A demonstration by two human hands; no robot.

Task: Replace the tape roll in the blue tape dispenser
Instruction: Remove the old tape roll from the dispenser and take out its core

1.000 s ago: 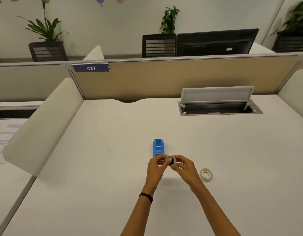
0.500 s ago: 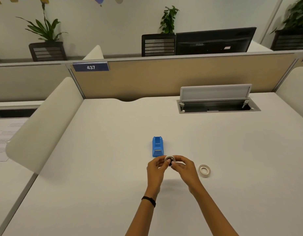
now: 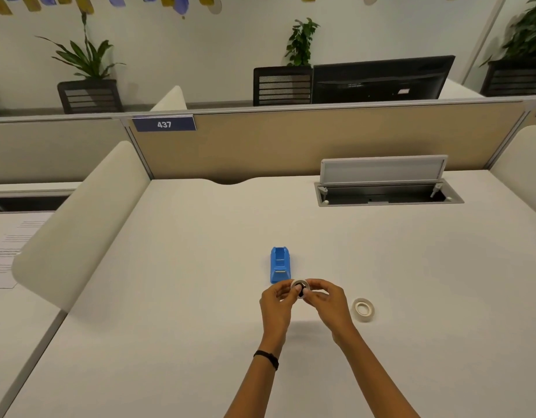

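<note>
Head view.

1. Both hands meet at the lower centre of the frame, raised just above the white desk (image 3: 185, 312).
2. The left hand (image 3: 275, 304) pinches the small tape roll (image 3: 298, 283) at its left rim, fingers curled.
3. The right hand (image 3: 328, 300) pinches the same roll from the right side, also with curled fingers. Whether these fingers grasp the whitish ring or the dark hub (image 3: 301, 290) in its opening cannot be told.
4. The roll stands on edge between the fingertips, with its open face turned toward the camera.
5. The blue tape dispenser (image 3: 279, 264) stands on the desk directly above the hands in the frame, lengthwise away from the camera. Its near end lies just beside the held roll; contact cannot be told.
6. A second tape roll (image 3: 363, 309) lies flat on the desk to the right of the right hand, near it but apart.
7. A black wristband (image 3: 266, 359) circles the left wrist.
8. At the upper right of the desk, a cable hatch (image 3: 387, 198) sits with its lid (image 3: 381, 170) raised.
9. A beige partition (image 3: 291, 146) runs behind the desk and carries a blue plate (image 3: 164, 124) marked "437".
10. Behind the partition stand a dark monitor (image 3: 381, 81) and potted plants.
11. A printed sheet (image 3: 4, 251) lies at the left edge of the frame.
</note>
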